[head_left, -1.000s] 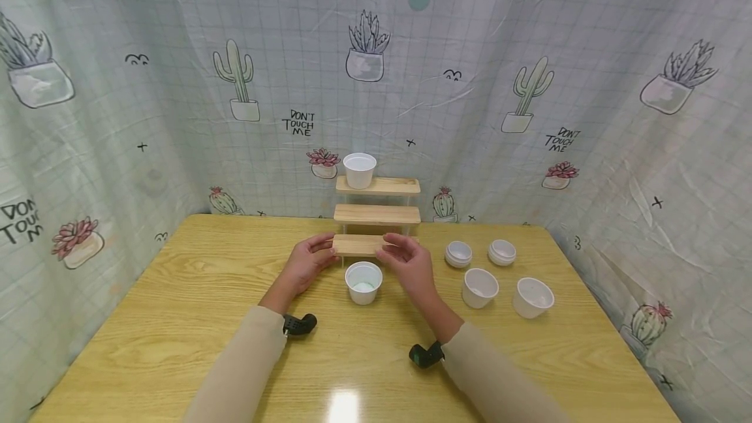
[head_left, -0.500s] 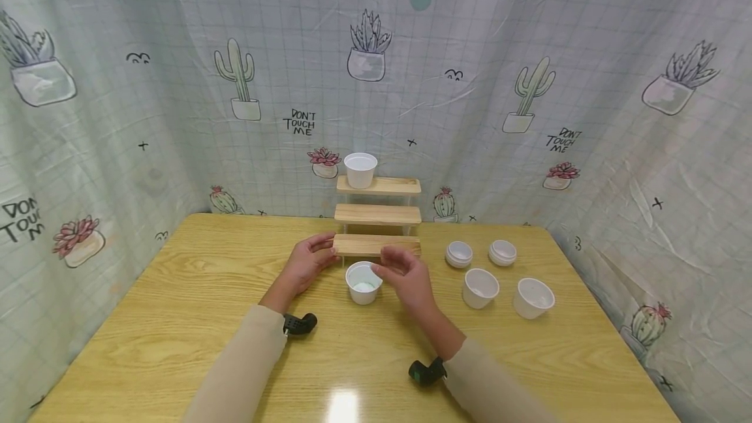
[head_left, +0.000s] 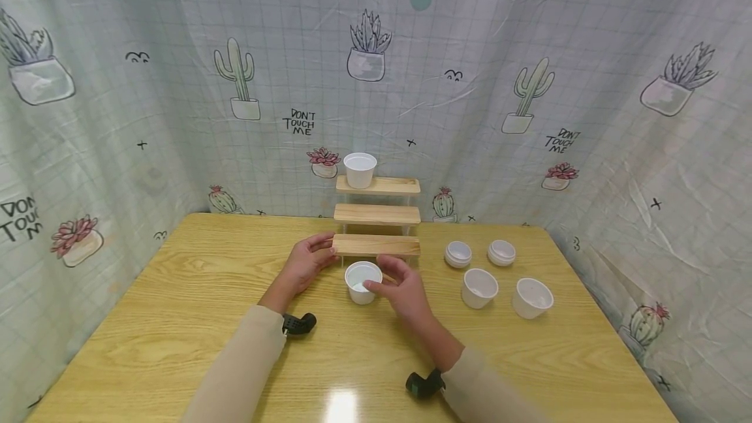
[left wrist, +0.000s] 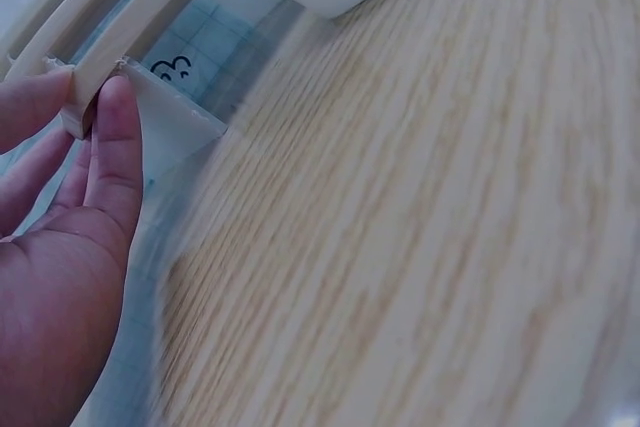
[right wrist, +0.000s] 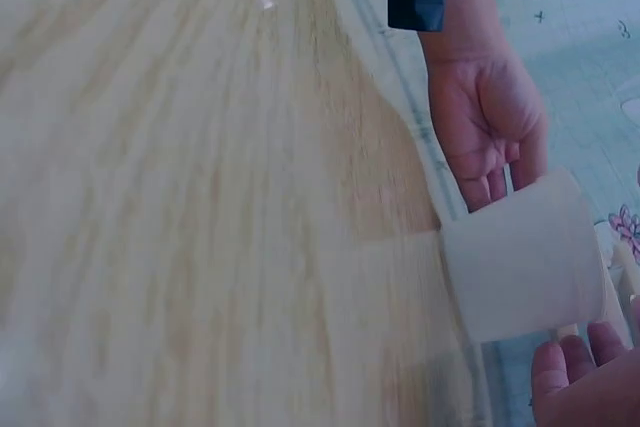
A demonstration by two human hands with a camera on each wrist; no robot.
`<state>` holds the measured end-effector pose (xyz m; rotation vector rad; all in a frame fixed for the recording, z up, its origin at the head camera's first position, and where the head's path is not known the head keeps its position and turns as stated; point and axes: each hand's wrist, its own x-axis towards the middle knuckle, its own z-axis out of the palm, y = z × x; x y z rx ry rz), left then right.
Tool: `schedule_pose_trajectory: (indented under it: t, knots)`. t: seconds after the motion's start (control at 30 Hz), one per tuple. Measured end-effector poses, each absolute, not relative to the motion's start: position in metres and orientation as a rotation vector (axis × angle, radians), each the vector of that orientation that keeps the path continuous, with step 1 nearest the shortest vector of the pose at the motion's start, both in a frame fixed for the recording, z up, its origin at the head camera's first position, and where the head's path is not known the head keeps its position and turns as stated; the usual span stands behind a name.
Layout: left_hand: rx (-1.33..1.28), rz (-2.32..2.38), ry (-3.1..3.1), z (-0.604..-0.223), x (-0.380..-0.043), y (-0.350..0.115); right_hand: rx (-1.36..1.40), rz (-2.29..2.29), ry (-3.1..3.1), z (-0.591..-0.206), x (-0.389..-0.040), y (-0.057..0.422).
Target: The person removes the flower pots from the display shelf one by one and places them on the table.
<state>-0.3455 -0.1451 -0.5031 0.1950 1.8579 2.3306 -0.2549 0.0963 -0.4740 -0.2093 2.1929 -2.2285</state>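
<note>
Thumb and fingers of the left hand [head_left: 307,263] pinch the left end of the lowest board [head_left: 376,245] of a three-tier wooden stand in the head view. The front cup [head_left: 356,294], white and upright, stands on the table [head_left: 176,318] just before the stand. Right of it is the right hand [head_left: 407,289], thumb and fingers apart, the thumb overlapping the cup; I cannot tell whether they touch. Another white cup [head_left: 360,173] stands on the top board [head_left: 396,185], toward its left. Farther right, two small bowls [head_left: 458,254] sit behind two larger cups [head_left: 480,288].

Left wrist view: the fingers are clamped on the board's end.

Right wrist view: the right hand's fingertips [right wrist: 550,365] lie near the front cup, with the left hand beyond.
</note>
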Motion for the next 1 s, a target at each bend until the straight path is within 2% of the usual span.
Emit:
schedule_pose_trajectory:
  t: [0.33, 0.6, 1.0]
  knots:
    - [0.178, 2.328, 1.864, -0.502, -0.343, -0.145, -0.191, -2.172, 2.149, -0.478, -0.251, 0.09]
    - [0.279, 2.368, 1.841, -0.506, -0.344, -0.146, -0.215, -2.124, 2.175, -0.482, -0.252, 0.088]
    - [0.183, 2.312, 1.881, -0.502, -0.344, -0.145, -0.191, -2.124, 2.152, -0.486, -0.255, 0.085]
